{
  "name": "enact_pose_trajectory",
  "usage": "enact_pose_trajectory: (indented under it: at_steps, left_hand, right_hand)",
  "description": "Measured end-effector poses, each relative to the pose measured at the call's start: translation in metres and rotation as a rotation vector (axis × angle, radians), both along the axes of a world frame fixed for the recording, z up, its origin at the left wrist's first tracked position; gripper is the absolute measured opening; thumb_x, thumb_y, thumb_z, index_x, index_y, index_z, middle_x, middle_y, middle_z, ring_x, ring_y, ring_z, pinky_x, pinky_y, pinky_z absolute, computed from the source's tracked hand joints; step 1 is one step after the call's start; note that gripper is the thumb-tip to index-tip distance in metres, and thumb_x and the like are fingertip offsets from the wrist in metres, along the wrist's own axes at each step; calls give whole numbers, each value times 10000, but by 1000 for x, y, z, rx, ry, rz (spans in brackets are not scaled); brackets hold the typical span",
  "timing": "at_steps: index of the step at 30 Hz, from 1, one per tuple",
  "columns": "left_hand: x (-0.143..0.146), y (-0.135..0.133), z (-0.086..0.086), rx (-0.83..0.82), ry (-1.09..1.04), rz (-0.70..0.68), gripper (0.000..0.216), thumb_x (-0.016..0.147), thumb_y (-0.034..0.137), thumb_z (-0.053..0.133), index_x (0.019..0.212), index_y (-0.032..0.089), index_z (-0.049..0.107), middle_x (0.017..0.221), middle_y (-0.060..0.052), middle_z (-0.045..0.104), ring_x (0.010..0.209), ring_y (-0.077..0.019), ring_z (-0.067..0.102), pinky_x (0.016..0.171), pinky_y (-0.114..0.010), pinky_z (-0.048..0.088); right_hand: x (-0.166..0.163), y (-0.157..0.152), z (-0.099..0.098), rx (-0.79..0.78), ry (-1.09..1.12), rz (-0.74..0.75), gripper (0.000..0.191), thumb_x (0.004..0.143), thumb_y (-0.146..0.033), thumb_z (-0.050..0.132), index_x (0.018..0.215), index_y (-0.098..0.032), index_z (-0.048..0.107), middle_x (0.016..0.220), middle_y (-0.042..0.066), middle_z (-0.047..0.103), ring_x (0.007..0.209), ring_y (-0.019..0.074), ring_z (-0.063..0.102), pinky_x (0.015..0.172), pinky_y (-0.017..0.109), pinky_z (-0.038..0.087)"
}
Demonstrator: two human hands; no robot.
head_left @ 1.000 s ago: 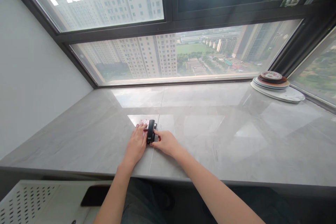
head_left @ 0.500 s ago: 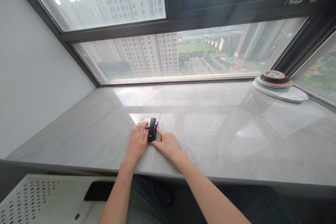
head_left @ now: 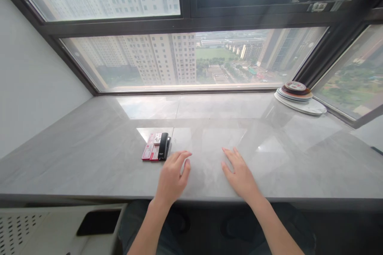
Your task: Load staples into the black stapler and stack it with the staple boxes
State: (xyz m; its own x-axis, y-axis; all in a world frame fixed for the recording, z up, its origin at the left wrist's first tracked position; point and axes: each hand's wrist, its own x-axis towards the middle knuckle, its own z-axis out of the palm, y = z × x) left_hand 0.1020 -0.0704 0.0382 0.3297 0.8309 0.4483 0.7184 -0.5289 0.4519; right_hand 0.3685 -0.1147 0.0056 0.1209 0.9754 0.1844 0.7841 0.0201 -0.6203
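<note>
We judge this a hands-free step — left hand (head_left: 172, 177) and right hand (head_left: 240, 177) empty, fingers (head_left: 230, 154) parted — where grasping the stapler (head_left: 163, 146) requires reaching left.

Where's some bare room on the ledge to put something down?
Between the left hand and right hand; from the right hand over to the plates; and from the red boxes to the wall. It's crowded where the stapler sits beside those boxes.

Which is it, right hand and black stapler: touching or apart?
Apart. The head view shows a wide stretch of grey countertop between the right hand and the black stapler.
</note>
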Motion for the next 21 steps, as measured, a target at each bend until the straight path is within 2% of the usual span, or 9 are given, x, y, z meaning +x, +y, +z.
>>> enact_pose_trajectory:
  at_steps: [2,5,8,13,21]
  left_hand:
    - [28,-10,-10,-41,131,-58,452,1058,347,451,1506,290,478,1590,-66,468,1465,-282,443,1188,-493,410]
    - [47,-14,-27,-48,270,-23,549,1055,420,455,1587,312,371,1672,-50,335,1558,-305,278,1241,-565,308]
    - [46,-12,-33,-53,327,0,564,1066,437,417,1611,326,325,1691,-34,288,1573,-282,243,1253,-552,286]
    - [42,-11,-29,-61,347,-7,561,1075,434,386,1617,311,311,1693,-36,283,1579,-255,227,1265,-532,269]
    - [43,-11,-28,-61,321,-6,569,1076,425,390,1624,306,294,1686,-40,304,1575,-254,239,1264,-529,273]
  right_hand:
    - [2,3,-3,-51,-210,-26,577,1036,-380,374,1604,-279,384,1633,18,419,1589,297,151,1265,615,162]
    - [-7,3,-7,-61,-446,-29,599,1064,-431,306,1645,-290,281,1712,9,222,1601,321,46,1244,675,12]
    - [-14,0,-9,-46,-536,3,630,1063,-516,294,1655,-305,245,1728,-14,131,1601,331,-20,1246,662,23]
    - [-12,-1,-8,-60,-558,-1,649,1056,-557,288,1654,-309,250,1724,-17,155,1597,351,40,1250,642,68]
    - [-11,0,-6,-71,-528,2,636,1054,-548,297,1646,-319,275,1717,-24,196,1597,330,72,1255,617,105]
